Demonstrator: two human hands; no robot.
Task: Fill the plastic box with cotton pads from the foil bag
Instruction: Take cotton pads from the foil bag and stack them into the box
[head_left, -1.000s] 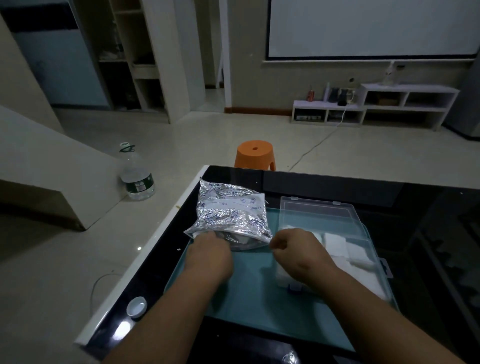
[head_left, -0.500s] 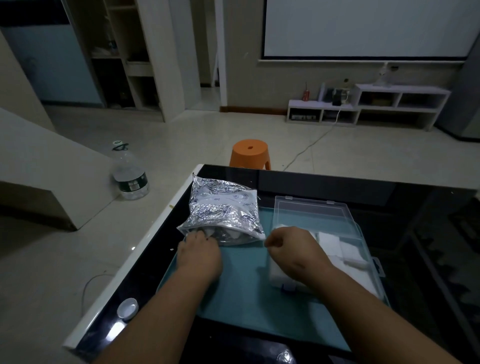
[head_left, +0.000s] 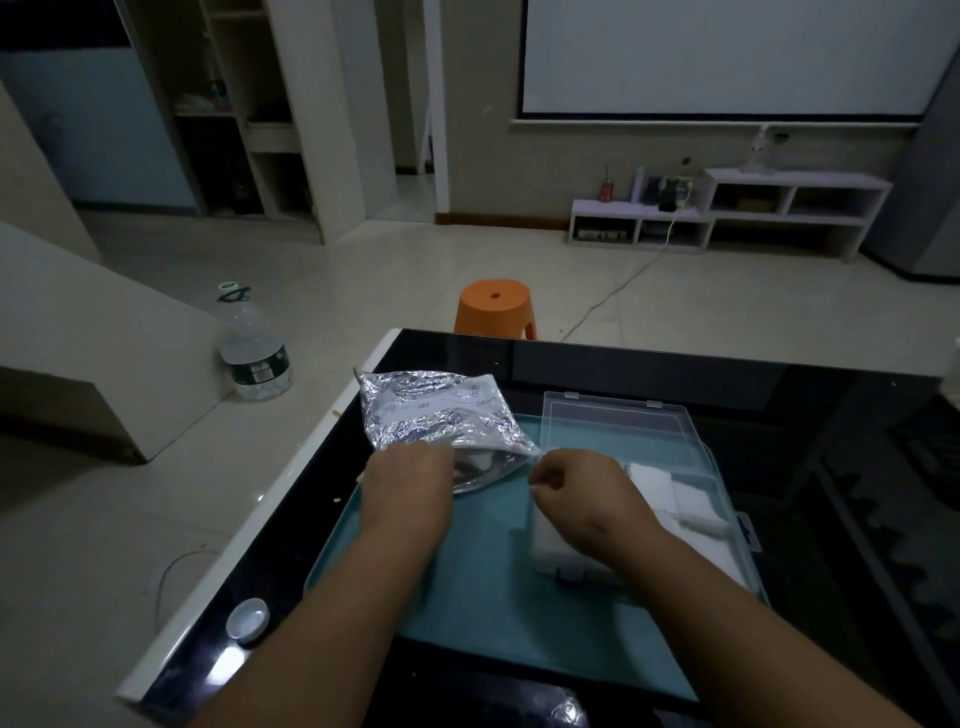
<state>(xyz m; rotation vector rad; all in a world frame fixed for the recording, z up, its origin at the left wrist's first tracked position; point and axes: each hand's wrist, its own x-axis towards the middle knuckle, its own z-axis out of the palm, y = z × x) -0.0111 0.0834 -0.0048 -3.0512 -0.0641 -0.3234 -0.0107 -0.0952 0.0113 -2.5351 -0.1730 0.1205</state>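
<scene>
While it lies crumpled at the far left of the teal mat (head_left: 467, 587), the foil bag (head_left: 441, 413) has its mouth turned toward the person and gaping, with the dark inside showing between the two hands.

Item – left hand (head_left: 408, 483): laid over the left end of the bag's mouth, back of the hand up. Its fingers are hidden beneath it, so it cannot be told whether they grasp the foil, something inside, or nothing.

Item – right hand (head_left: 571, 488): fingers curled, thumb and forefinger pinching the right corner of the bag's mouth. The wrist passes above the near left part of the box.

Item – plastic box (head_left: 550, 551): clear, on the right half of the mat just beside the bag, lid (head_left: 613, 423) thrown open flat on the far side. Blue latch on the near wall.

Item – cotton pads (head_left: 654, 483): white squares already lying in the box, partly covered by the right forearm.

Item – table (head_left: 597, 364): black glossy top with a white left edge; the mat rests on it.

Item – bottle cap (head_left: 248, 618): pale, round, on the table's near left corner, well apart from the mat.

Item – surroundings: orange stool (head_left: 496, 306) on the floor just beyond the table, large water bottle (head_left: 254, 348) standing on the floor to the left.
</scene>
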